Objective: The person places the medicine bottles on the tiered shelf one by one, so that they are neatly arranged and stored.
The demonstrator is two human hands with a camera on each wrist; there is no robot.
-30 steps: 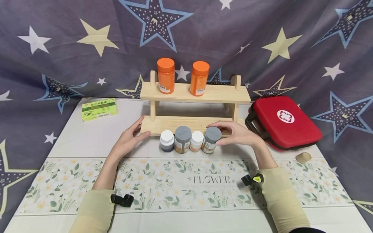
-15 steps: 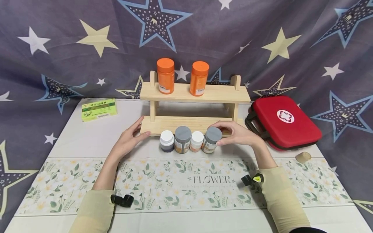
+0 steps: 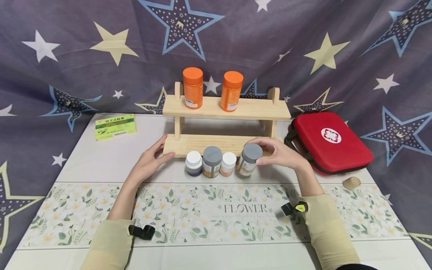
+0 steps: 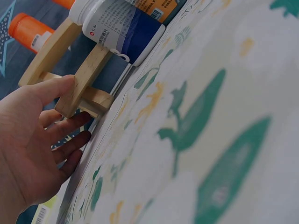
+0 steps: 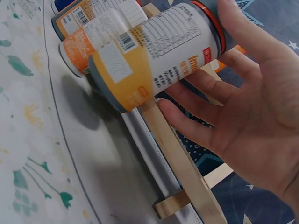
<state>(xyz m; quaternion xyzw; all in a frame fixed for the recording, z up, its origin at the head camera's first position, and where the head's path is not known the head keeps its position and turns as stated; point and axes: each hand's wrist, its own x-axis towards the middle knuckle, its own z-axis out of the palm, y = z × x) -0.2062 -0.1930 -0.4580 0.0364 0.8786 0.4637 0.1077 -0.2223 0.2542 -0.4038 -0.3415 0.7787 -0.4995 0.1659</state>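
Observation:
My right hand [image 3: 281, 153] grips a grey-lidded pill bottle [image 5: 159, 51] by its lid. The bottle is tilted; in the right wrist view its base hangs over the tabletop with a shadow below. To its left stand a small white-lidded bottle [image 3: 228, 164], another grey-lidded bottle [image 3: 212, 162] and a white-lidded bottle with a dark blue base [image 4: 124, 32], lined up before a two-tier wooden shelf [image 3: 216, 144]. My left hand [image 3: 148, 159] holds the left end of the shelf's lower board, thumb at the front corner and fingers behind. Two orange bottles [image 3: 193, 89] stand on the upper board.
A red first-aid case [image 3: 332, 142] with a black handle lies right of the shelf. Near it sits a small cork-coloured stub [image 3: 351, 183]. A green-yellow medicine box [image 3: 115, 126] lies at the back left. Behind hangs a star-patterned curtain [image 3: 249, 37].
The right hand has lifted its grey-lidded bottle slightly and moved it right, tilting it and widening the gap to the small white-lidded bottle. The left hand stays on the shelf.

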